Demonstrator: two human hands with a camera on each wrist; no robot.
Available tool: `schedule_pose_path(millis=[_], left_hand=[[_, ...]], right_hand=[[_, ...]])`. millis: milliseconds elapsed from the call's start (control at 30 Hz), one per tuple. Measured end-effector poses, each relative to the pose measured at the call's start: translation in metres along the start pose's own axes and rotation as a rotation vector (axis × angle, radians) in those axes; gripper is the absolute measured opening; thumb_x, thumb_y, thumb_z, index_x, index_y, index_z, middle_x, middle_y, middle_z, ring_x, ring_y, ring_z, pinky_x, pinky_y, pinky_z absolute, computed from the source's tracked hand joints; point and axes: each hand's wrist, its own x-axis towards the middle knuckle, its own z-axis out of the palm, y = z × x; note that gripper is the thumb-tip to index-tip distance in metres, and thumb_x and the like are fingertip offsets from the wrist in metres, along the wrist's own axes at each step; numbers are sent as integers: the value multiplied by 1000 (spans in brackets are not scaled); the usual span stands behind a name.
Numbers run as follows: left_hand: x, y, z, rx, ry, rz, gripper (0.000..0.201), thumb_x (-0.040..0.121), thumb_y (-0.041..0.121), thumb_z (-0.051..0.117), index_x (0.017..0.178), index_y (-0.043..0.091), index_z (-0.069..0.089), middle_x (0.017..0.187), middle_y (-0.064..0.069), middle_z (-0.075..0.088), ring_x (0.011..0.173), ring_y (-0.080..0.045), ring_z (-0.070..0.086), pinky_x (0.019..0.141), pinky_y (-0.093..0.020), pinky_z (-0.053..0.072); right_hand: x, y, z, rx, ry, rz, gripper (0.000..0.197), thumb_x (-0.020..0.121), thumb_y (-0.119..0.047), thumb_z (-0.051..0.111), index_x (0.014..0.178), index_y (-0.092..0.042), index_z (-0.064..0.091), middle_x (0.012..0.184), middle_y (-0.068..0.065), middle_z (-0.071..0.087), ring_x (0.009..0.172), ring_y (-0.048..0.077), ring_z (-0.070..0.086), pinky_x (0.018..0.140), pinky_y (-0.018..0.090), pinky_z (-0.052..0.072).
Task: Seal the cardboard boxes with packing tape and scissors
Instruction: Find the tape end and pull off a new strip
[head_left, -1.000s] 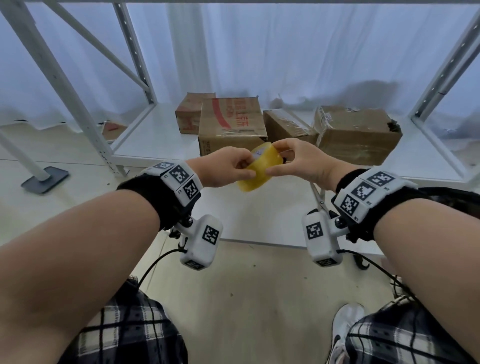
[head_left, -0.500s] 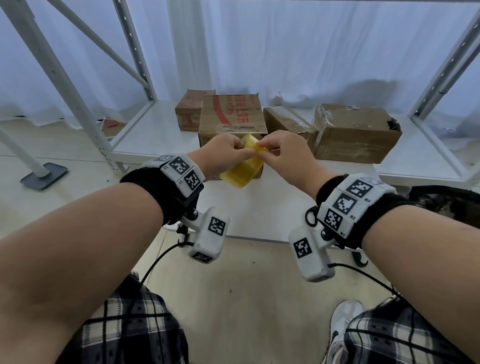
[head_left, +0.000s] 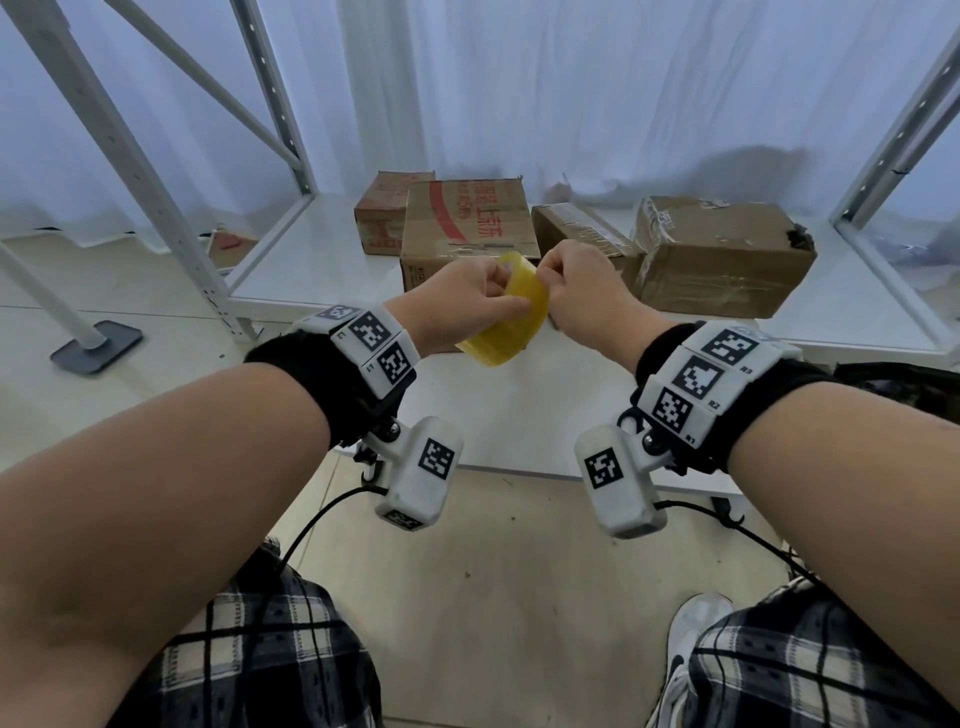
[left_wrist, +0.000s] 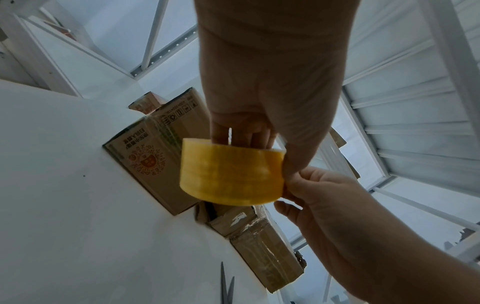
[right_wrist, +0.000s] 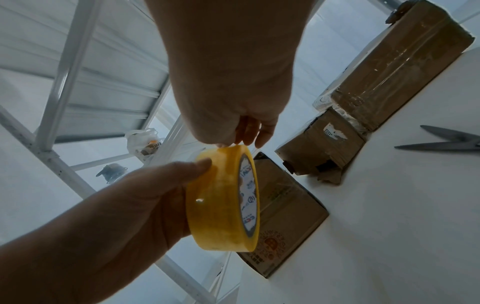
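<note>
Head view: left hand (head_left: 460, 301) curled around roll of yellow tape (head_left: 511, 317), fingers through its core, thumb on outer face; right hand (head_left: 582, 296) pinching at roll's upper edge with bent fingertips, held in air above white shelf (head_left: 311, 260). Printed core label, unreadable. Four cardboard boxes behind: red-printed box (head_left: 467, 223) with Chinese characters, illegible; scissors (right_wrist: 446, 142) lying apart, blades spread.

Black wristbands (head_left: 306, 374) carry white blocks printed with square black-and-white markers. White camera pods (head_left: 422, 475) trail black cables. Plaid shorts (head_left: 270, 670) and a white sneaker (head_left: 693, 631) complete the outfit.
</note>
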Motion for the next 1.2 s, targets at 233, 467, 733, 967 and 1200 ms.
schedule_pose_path(millis=[233,467,733,967,1200], left_hand=[[-1,0,0,0,-32,8,28,93,24,61,115,8,56,94,1,64,86,-10,59,75,-23,47],[2,-6,-5,3,39,8,30,93,23,61,118,8,54,97,0,66,84,-6,59,69,-18,45],[7,-9,-1,117,63,10,39,92,27,63,122,4,54,108,-9,67,99,-21,62,89,-37,53],[6,-6,2,214,109,29,35,92,29,61,116,5,55,109,-11,64,99,-24,61,87,-37,53],[-1,-6,-4,110,8,48,33,93,25,61,120,5,55,107,-8,66,97,-19,61,82,-28,50]], right_hand=[[-1,6,-10,38,-95,-20,12,98,-7,44,94,-12,54,89,4,56,86,24,58,72,31,48],[0,13,-8,376,-45,117,21,99,-6,46,112,-5,62,97,11,66,84,16,66,84,29,56],[-1,12,-4,441,35,169,13,89,-5,64,77,-2,70,71,12,65,58,15,63,57,21,53],[-1,11,-1,363,23,97,15,86,-10,70,74,-15,63,71,9,64,61,18,60,62,27,52],[-4,14,-9,259,-98,38,14,94,-17,60,80,-16,59,79,3,59,78,18,57,77,32,53]])
